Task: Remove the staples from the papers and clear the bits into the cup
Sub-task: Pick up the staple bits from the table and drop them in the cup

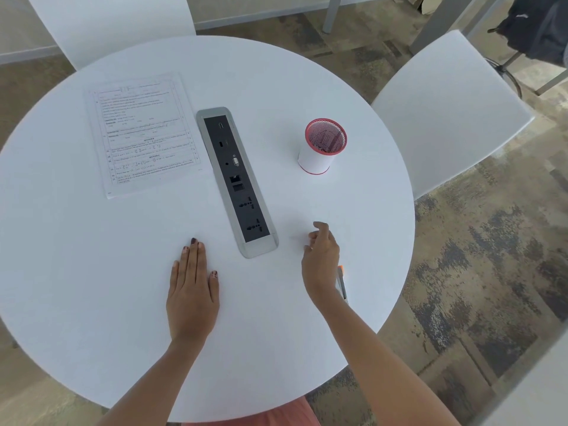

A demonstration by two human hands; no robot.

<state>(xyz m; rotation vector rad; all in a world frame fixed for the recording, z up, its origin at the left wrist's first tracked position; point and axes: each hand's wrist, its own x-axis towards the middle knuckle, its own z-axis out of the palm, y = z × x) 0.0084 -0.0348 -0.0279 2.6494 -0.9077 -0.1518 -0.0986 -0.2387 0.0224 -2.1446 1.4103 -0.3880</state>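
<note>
On the round white table (123, 302), the left hand (192, 290) lies flat and empty at 6 o'clock, the right hand (321, 259) hovers loosely curled, holding nothing, the printed white papers (144, 133) lie at 10 o'clock, and the red-rimmed mesh cup (321, 149) stands at 2 o'clock.

A round white worktop (92, 272) fills most of the view. A long socket strip (236, 179) with a silver frame and a dark face is set into the middle of the worktop, running slantwise. One white chair (455, 118) stands just beyond the worktop's right edge, another (107, 23) at its far edge. Mottled brown and grey carpet (491, 256) lies around the worktop.
</note>
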